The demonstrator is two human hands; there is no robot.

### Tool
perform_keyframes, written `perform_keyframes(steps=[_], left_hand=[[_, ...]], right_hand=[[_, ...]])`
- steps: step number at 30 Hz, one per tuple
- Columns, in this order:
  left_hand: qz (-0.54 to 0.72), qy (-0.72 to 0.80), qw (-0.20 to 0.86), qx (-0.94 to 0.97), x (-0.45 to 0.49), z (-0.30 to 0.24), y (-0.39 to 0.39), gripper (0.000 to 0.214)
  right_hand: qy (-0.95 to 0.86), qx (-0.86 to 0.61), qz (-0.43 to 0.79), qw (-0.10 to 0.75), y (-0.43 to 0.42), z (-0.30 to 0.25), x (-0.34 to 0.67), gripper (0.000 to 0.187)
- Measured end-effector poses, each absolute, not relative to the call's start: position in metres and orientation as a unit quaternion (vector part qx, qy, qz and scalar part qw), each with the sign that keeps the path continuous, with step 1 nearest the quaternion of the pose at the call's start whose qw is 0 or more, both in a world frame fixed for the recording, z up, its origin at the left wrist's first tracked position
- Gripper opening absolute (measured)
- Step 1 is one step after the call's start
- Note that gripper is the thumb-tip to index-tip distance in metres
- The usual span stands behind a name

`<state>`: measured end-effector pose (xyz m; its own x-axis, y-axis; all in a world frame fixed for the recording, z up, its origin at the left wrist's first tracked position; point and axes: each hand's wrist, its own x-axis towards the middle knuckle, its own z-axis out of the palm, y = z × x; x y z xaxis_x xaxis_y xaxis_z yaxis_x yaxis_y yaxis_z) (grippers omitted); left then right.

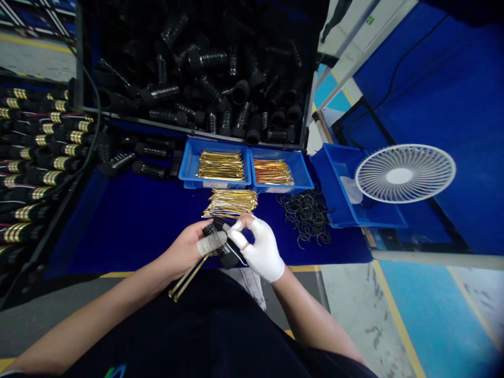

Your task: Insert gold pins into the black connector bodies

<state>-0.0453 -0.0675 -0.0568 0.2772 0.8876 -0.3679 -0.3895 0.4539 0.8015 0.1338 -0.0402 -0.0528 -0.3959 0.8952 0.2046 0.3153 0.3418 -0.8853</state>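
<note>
My left hand [197, 242], with a wrapped thumb, is closed around a black ribbed plastic part [229, 256] in front of my body. Two thin gold strips [188, 278] stick out from under that hand toward me. My right hand [260, 245], in a white glove with bare fingertips showing, pinches at the top of the black part. What lies between its fingertips is too small to make out. A white wire [237, 254] runs along the part. Just beyond my hands lies a pile of gold strips with white wires [230, 202].
Two blue bins hold gold strips [220, 166] and red-wired strips [273, 172]. Behind them stands a large crate of black ribbed parts [205, 59]. Black rings [307, 212] lie at right, near a white fan [405, 174]. Rows of gold-banded assemblies [51, 177] fill the left.
</note>
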Motion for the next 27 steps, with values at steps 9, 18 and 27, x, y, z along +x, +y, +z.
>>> perform_keyframes(steps=[9, 18, 27], left_hand=[[0.458, 0.503, 0.677, 0.282, -0.059, -0.069, -0.06, 0.036], [0.427, 0.526, 0.631, 0.379, -0.059, -0.081, -0.054, 0.012], [0.446, 0.472, 0.723, 0.235, -0.06, -0.074, -0.054, 0.012]], right_hand=[[-0.474, -0.39, 0.494, 0.616, -0.048, -0.041, 0.134, 0.051], [-0.373, -0.304, 0.588, 0.651, -0.046, -0.057, 0.085, 0.058], [-0.637, -0.346, 0.502, 0.472, -0.025, -0.039, 0.095, 0.043]])
